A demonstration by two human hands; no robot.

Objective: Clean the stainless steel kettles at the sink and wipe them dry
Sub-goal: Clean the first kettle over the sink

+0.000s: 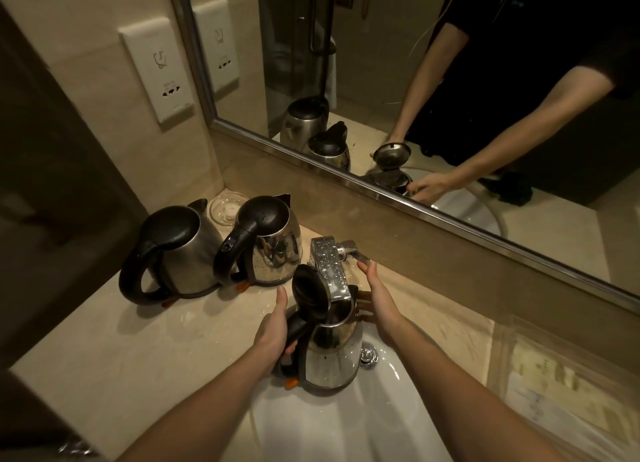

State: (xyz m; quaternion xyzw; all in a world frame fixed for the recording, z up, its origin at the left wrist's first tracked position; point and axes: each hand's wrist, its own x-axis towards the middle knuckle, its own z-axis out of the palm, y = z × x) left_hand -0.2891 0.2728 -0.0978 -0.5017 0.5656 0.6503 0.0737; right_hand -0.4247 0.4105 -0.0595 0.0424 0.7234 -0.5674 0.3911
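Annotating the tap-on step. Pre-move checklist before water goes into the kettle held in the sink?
1. Black lid of the shiny stainless steel kettle is open: ok, it stands up.
2. Kettle mouth is under the chrome faucet spout: ok.
3. Left hand grips the black handle: ok.
4. Right hand is on the chrome lever: straight fingertips are at its end, but firm contact cannot tell.
5. Water level inside the kettle: cannot tell.
6. Two other steel kettles are clear of the white basin: ok, they stand on the counter with lids shut.
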